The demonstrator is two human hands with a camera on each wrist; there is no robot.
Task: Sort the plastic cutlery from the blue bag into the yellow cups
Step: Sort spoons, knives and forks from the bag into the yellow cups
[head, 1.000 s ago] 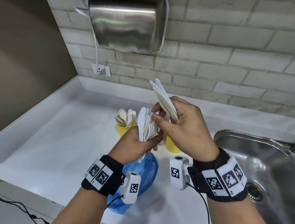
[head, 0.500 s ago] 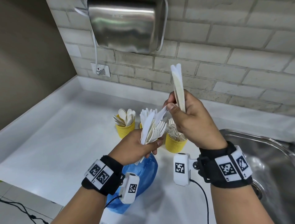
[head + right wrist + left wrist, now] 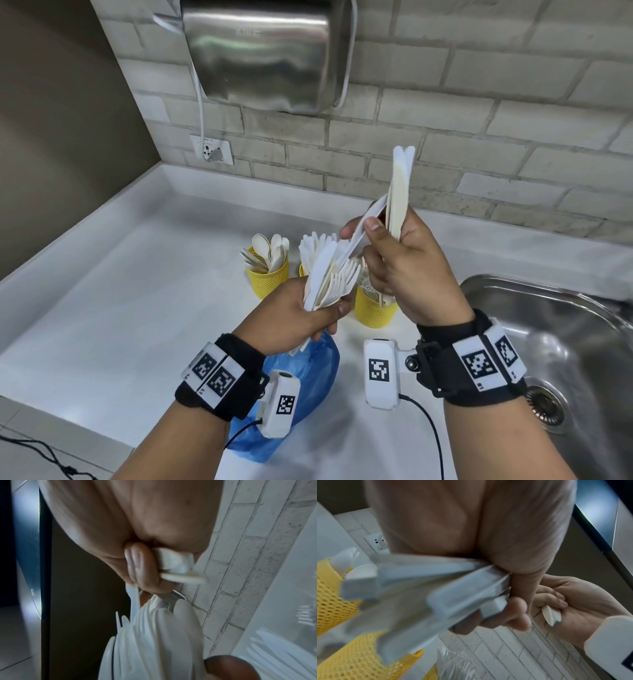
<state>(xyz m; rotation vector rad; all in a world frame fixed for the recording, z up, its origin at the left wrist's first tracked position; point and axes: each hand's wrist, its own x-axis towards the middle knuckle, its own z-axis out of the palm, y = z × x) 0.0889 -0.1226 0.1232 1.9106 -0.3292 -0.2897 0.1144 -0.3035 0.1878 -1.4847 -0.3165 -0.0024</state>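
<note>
My left hand point(image 3: 301, 315) grips a fanned bundle of white plastic cutlery point(image 3: 329, 274), forks and knives, above the blue bag point(image 3: 301, 377). My right hand point(image 3: 404, 274) holds several knives point(image 3: 399, 192) upright in its fist, and its thumb and forefinger pinch one more knife point(image 3: 359, 233) that still lies in the bundle. Behind the hands stand the yellow cups: one with spoons point(image 3: 269, 274), one with forks point(image 3: 375, 310), and a middle one mostly hidden. The left wrist view shows the bundle's handles point(image 3: 436, 595) in my curled fingers point(image 3: 513, 615).
A steel sink point(image 3: 555, 342) lies at the right of the white counter point(image 3: 120, 291). A metal hand dryer point(image 3: 267, 51) hangs on the brick wall, with a socket point(image 3: 212, 150) below it. The counter's front edge is at lower left.
My right hand has swung its knives from a leftward tilt to upright and taken hold of another knife from the bundle. The left hand has stayed roughly in place.
</note>
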